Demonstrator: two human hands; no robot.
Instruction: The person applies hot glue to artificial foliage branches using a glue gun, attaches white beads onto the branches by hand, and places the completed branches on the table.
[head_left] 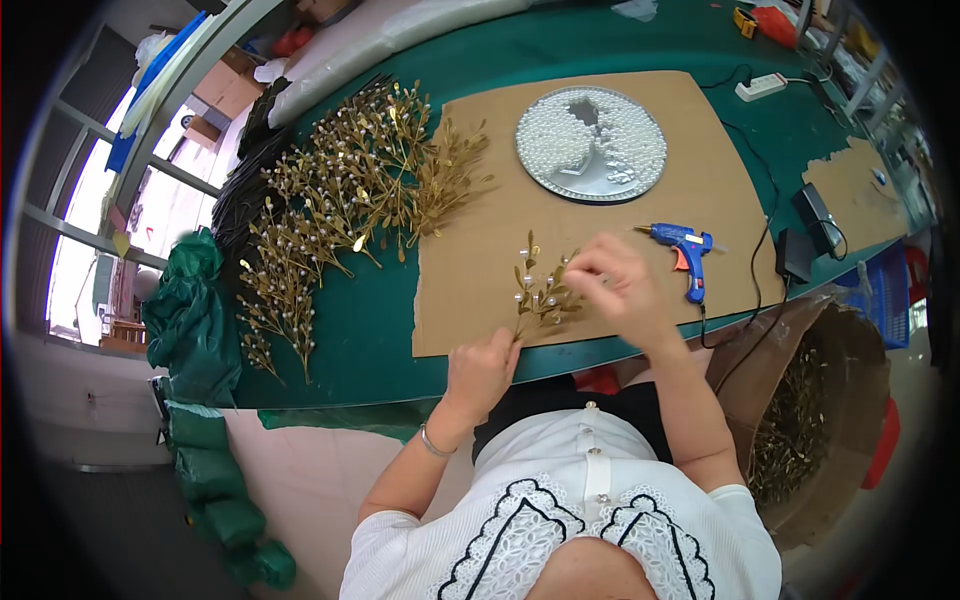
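Closed round the stem of a gold leafy sprig [540, 292] with white pearls, my left hand [482, 372] is at the front edge of the cardboard sheet [460, 270]. My right hand [622, 290] is just right of the sprig's top, its thumb and fingertips pinched together; anything between them is too small to make out. Behind the hands sits a round silver tray [590, 180] covered in part with white pearls. A blue glue gun [684, 250] lies on the cardboard, right of my right hand.
Many gold pearl sprigs [340, 180] are spread on the green table [350, 350] at left. A power strip [760, 88], a black adapter [818, 215] and cables are at right. Below the right edge stands a large box [850, 385] of gold sprigs.
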